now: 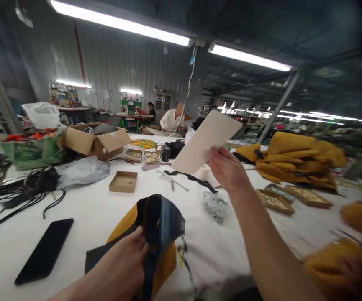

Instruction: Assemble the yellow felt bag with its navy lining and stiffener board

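My left hand point(122, 261) is closed on the rim of a mustard-yellow and dark navy bag point(168, 209), whose mouth gapes upward near the table's front. Raised above the table, my right hand point(229, 169) pinches a stiff cream board point(207, 136) with rounded corners by its lower right edge. The board is tilted and well apart from the bag. A dark cord with a small yellow bit hangs at the bag's right side. The inside of the bag is mostly dark.
A black phone point(45, 251) lies at left, near tangled black cords point(33, 188). Behind are a small cardboard tray point(123, 182), an open carton point(96, 140) and a bag of metal parts point(215, 207). Mustard fabric point(293, 154) and trays of fittings point(275, 201) sit right. A co-worker point(173, 119) is opposite.
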The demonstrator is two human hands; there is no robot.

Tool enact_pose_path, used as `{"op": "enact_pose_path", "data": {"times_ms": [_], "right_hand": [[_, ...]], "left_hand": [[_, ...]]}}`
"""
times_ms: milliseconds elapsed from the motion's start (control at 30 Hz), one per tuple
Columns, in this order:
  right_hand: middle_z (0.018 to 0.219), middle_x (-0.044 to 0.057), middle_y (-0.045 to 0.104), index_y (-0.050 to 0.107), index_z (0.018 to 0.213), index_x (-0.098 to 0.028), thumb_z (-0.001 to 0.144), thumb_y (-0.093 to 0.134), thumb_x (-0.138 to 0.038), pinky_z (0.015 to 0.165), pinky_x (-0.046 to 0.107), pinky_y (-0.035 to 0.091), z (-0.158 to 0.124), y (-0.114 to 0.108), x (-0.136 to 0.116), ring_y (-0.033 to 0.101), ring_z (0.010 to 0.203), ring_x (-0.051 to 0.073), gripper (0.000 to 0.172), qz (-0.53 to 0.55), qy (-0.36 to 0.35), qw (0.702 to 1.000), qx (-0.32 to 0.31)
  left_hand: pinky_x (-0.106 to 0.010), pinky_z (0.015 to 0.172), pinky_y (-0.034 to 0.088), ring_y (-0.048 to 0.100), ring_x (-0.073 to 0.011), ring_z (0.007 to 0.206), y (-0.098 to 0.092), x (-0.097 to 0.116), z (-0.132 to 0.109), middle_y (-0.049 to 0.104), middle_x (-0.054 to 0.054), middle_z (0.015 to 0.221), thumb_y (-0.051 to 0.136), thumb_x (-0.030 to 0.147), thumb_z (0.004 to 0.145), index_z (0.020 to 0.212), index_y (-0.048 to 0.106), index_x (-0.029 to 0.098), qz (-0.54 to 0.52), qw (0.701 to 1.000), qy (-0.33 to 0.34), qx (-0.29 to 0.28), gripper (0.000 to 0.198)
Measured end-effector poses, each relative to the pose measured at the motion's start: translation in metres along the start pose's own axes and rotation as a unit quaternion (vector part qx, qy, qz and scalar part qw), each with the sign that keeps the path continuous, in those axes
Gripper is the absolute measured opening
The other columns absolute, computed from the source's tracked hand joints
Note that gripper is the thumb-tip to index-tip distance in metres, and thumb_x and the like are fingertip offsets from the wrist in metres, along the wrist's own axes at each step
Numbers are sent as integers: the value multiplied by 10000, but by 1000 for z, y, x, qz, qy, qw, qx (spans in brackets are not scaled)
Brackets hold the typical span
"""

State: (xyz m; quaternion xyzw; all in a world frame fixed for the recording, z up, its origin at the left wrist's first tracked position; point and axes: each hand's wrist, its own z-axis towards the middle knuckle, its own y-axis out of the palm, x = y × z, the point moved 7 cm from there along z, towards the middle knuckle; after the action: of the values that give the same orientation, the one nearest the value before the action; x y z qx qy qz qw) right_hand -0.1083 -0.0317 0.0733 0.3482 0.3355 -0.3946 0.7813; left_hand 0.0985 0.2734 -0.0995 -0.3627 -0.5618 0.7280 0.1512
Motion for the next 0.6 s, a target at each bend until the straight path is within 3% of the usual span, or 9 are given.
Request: {"op": "enact_pose_path", "data": {"times_ms": [100,200,267,367,500,600], "right_hand": [[1274,23,844,832,1205,-286,951,942,-427,1193,405,566,-43,113,-7,738,1263,227,310,3,31,988,-150],[1296,36,845,829,1289,-272,964,943,-446,1214,423,545,-83,172,22,735,1254,233,385,1,111,962,-250],[1299,49,841,817,1327,-253,959,953,-469,1194,408,550,-104,185,48,744,1210,222,448,-6,176,936,-304],[1229,55,830,808,1232,-222,950,964,-484,1150,386,569,-126,183,74,761,1165,216,416,-4,241,901,-360],[1156,56,788,763,1089,-204,965,952,-451,1136,412,590,-136,166,76,762,1189,244,335,-2,276,878,-392],[1180,71,786,765,1161,-211,992,917,-434,1123,434,605,-134,148,70,765,1187,252,318,-38,290,871,-394]], "left_hand": [[-578,1346,351,748,-334,1190,-4,4,-17,853,-132,1144,811,446,969,869,866,216,4,999,17,30,257],[-528,1276,421,751,-304,1213,-13,-5,-40,849,-81,1125,838,393,996,923,849,219,29,998,1,55,188],[-489,1209,455,757,-273,1201,-24,-17,-59,854,-39,1074,846,364,1026,875,829,242,36,997,-16,64,195],[-466,1206,439,728,-248,1269,-43,-34,-86,870,-16,1220,796,371,1089,893,833,262,29,997,-28,63,227],[-451,1183,430,697,-224,1317,-62,-44,-109,852,11,1374,755,362,1121,962,854,256,46,996,-34,73,216],[-433,1107,463,672,-228,1372,-68,-44,-115,842,-16,1412,767,366,1114,985,856,243,56,995,-31,72,198]]}}
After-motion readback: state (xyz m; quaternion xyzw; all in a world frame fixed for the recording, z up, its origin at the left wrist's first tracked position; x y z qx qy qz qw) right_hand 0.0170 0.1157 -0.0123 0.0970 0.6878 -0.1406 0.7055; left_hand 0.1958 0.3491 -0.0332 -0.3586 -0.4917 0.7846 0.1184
